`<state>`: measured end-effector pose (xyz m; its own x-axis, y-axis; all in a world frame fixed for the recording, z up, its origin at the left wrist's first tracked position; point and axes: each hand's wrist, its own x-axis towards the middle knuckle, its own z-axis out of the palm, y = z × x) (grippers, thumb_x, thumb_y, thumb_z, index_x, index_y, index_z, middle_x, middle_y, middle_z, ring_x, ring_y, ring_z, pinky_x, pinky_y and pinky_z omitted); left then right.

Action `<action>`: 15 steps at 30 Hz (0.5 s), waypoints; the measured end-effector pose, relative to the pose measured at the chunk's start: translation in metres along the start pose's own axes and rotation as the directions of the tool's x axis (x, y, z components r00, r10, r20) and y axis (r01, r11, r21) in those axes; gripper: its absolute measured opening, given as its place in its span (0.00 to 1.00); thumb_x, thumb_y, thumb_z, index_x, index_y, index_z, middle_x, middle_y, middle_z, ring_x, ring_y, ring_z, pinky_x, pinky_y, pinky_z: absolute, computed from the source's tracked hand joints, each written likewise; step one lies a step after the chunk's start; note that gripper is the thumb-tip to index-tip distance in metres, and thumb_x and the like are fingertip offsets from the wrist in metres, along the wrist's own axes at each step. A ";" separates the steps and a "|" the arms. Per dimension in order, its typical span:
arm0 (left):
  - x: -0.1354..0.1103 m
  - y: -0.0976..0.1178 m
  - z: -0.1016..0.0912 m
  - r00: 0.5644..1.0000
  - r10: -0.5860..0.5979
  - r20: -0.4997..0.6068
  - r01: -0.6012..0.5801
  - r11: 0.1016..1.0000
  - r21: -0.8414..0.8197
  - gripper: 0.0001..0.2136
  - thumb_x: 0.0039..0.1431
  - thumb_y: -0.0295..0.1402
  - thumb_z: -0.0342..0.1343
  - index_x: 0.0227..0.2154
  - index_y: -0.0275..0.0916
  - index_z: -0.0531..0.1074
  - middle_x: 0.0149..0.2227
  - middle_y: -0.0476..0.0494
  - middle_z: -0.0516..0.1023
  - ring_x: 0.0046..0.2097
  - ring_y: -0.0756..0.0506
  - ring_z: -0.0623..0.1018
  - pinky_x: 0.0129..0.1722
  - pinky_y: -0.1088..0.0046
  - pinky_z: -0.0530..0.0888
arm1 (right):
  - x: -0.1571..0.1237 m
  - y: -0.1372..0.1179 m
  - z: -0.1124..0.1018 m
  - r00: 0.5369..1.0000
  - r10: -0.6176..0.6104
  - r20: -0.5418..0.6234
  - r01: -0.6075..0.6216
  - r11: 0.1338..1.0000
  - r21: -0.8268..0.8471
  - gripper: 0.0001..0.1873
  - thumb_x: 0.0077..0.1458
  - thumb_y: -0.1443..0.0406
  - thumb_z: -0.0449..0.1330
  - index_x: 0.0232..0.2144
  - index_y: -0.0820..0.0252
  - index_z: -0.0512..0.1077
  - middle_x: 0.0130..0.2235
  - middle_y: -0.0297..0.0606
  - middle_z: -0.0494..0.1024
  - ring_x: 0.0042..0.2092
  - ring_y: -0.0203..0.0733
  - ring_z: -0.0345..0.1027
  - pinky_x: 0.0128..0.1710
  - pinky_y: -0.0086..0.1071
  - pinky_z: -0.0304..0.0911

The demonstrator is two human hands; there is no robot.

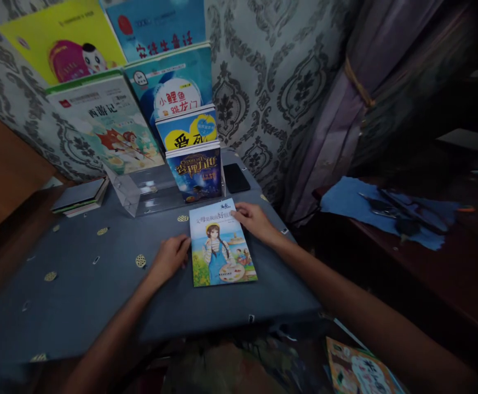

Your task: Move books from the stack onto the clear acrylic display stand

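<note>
A paperback book (222, 246) with a girl and a paint palette on its cover lies face up, close to the front of the cloth-covered table. My right hand (252, 219) grips its upper right edge, thumb on the cover and fingers at the side. At the left edge, my left hand (172, 253) is closed, with its curled fingertips against the book; the exact grip is partly hidden. Just behind stands a clear acrylic book rack (148, 194). A dark blue book (195, 172) leans at the front of its right column.
More books, including a white-and-teal book (109, 128), fill the rack. A small stack of books (80, 197) lies left of it, a black phone (236, 178) right. Blue cloth with tools (386, 210) rests on a side surface. An orange book (357, 366) lies below the table edge.
</note>
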<state>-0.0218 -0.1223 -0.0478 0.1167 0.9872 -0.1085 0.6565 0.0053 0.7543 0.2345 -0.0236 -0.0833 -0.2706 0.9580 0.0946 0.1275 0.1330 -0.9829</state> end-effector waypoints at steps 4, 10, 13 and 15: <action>0.010 0.004 -0.005 0.967 0.206 -0.147 -0.123 0.890 0.439 0.12 0.68 0.35 0.44 0.34 0.41 0.71 0.32 0.40 0.79 0.36 0.39 0.80 0.38 0.62 0.74 | 0.000 0.003 -0.003 0.998 -0.046 -0.047 0.024 0.920 -0.391 0.12 0.57 0.61 0.60 0.41 0.60 0.77 0.27 0.36 0.79 0.29 0.46 0.73 0.32 0.38 0.70; 0.040 -0.005 -0.001 0.905 0.403 -0.136 -0.309 0.842 0.442 0.08 0.66 0.27 0.47 0.41 0.40 0.71 0.47 0.35 0.78 0.54 0.37 0.75 0.55 0.56 0.72 | -0.014 -0.015 0.015 0.942 -0.336 0.015 0.245 0.656 -0.714 0.16 0.62 0.65 0.54 0.49 0.61 0.76 0.48 0.51 0.79 0.52 0.58 0.72 0.51 0.50 0.69; 0.047 -0.016 0.002 0.900 0.419 -0.124 -0.333 0.842 0.426 0.07 0.66 0.27 0.47 0.41 0.40 0.70 0.47 0.37 0.78 0.53 0.39 0.76 0.54 0.57 0.73 | -0.017 -0.025 0.046 0.873 -0.413 0.259 0.479 0.635 -0.605 0.21 0.67 0.65 0.50 0.59 0.62 0.69 0.56 0.52 0.77 0.58 0.56 0.69 0.59 0.52 0.66; 0.049 -0.025 0.003 0.889 0.439 -0.131 -0.355 0.840 0.411 0.10 0.65 0.26 0.46 0.45 0.40 0.69 0.47 0.37 0.77 0.52 0.39 0.76 0.53 0.56 0.73 | -0.014 -0.029 0.068 0.830 -0.405 0.382 0.556 0.645 -0.524 0.24 0.68 0.64 0.49 0.64 0.63 0.63 0.62 0.53 0.71 0.63 0.53 0.65 0.63 0.51 0.62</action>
<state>-0.0304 -0.0748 -0.0739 0.2945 0.9005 0.3199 0.8162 -0.4111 0.4061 0.1696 -0.0578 -0.0667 -0.6410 0.6446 0.4166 0.4321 0.7517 -0.4982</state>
